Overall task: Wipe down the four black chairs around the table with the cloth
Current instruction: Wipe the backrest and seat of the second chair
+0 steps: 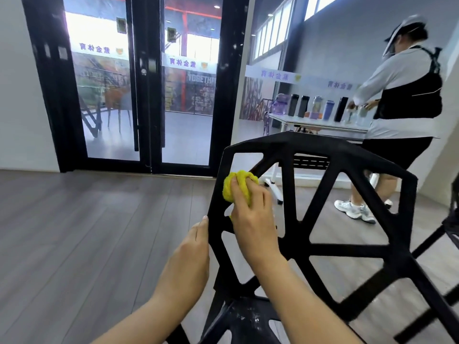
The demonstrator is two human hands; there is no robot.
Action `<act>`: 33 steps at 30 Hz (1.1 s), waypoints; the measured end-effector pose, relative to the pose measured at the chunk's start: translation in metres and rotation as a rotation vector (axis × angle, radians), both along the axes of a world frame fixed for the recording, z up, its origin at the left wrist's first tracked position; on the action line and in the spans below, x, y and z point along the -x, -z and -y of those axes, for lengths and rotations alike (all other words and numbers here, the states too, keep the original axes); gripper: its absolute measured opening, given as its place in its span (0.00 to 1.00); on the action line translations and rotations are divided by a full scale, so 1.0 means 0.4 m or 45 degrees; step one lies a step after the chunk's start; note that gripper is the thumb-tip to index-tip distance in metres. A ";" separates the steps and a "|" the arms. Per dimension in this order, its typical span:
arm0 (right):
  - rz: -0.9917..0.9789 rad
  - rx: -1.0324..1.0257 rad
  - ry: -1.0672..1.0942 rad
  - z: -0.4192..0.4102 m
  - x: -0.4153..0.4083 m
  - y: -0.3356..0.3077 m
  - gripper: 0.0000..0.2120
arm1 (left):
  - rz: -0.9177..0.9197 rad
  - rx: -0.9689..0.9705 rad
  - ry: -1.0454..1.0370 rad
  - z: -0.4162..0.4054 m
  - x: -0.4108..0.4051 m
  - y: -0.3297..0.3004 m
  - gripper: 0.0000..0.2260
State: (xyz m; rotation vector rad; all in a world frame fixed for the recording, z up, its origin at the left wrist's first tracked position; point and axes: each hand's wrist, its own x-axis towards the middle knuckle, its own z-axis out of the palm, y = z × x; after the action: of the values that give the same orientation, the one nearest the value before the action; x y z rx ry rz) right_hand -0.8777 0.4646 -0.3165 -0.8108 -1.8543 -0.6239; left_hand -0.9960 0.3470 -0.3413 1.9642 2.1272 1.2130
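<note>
Nearest, the left hand point(191, 247) rests along the left edge of the black chair point(347, 252), fingers straight against its matte, grainy plastic. The chair back is an open lattice of angular struts framing triangular gaps. Just above, the right hand point(253, 214) clutches a bunched, fuzzy yellow cloth point(232, 187), pressing it on an upper-left strut. Beyond lies grey wood-grain floor point(87, 232). Farther off, another person point(402, 108) stands at a white counter point(320, 125) lined with bottles point(323, 108), beside black-framed glass doors point(149, 83).
</note>
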 end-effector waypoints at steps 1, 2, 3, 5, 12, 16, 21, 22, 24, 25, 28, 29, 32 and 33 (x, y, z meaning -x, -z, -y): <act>0.044 -0.056 0.015 -0.021 -0.019 -0.018 0.26 | -0.004 -0.004 -0.006 0.001 0.000 -0.001 0.28; 0.042 -0.085 0.047 -0.045 -0.038 -0.049 0.27 | -0.008 -0.003 -0.011 0.003 -0.001 -0.002 0.28; -0.024 -0.063 0.091 -0.072 -0.056 -0.088 0.27 | -0.011 -0.004 -0.009 0.003 -0.002 -0.002 0.28; -0.248 0.060 0.138 -0.108 -0.072 -0.155 0.26 | -0.008 -0.012 -0.005 0.000 -0.003 -0.002 0.28; -0.153 0.253 -0.062 0.055 0.040 0.051 0.28 | 0.023 -0.038 0.018 -0.019 0.005 0.009 0.29; -0.065 0.165 0.074 -0.001 -0.019 -0.019 0.32 | 0.015 -0.057 0.036 -0.006 -0.002 0.000 0.29; -0.184 0.117 0.369 -0.096 -0.071 -0.180 0.28 | 0.034 -0.053 0.029 -0.012 0.002 -0.001 0.29; -0.206 0.145 0.332 -0.082 -0.051 -0.167 0.26 | 0.034 -0.050 0.026 -0.014 0.001 -0.002 0.29; -0.193 0.226 0.206 -0.027 -0.002 -0.089 0.24 | 0.024 -0.055 0.013 -0.020 0.001 -0.005 0.29; -0.139 0.257 0.133 0.012 0.017 -0.037 0.24 | 0.033 -0.056 0.010 -0.022 0.001 -0.008 0.29; 0.131 0.275 -0.013 0.082 0.028 0.052 0.24 | 0.057 -0.052 -0.007 -0.028 0.003 -0.013 0.27; 0.166 0.292 -0.056 0.077 0.023 0.044 0.23 | 0.072 -0.047 -0.012 -0.027 0.004 -0.015 0.26; 0.023 0.318 -0.069 0.056 0.011 -0.024 0.21 | 0.194 -0.047 -0.003 -0.016 0.000 -0.035 0.24; -0.033 0.301 -0.066 0.051 0.010 -0.041 0.21 | 0.229 -0.054 -0.018 -0.010 -0.001 -0.042 0.22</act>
State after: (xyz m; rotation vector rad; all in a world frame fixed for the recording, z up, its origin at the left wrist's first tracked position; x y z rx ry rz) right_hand -0.8818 0.4443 -0.2999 -0.9158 -1.9425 -0.3630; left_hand -0.9957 0.3511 -0.3246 1.7814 2.0474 1.3900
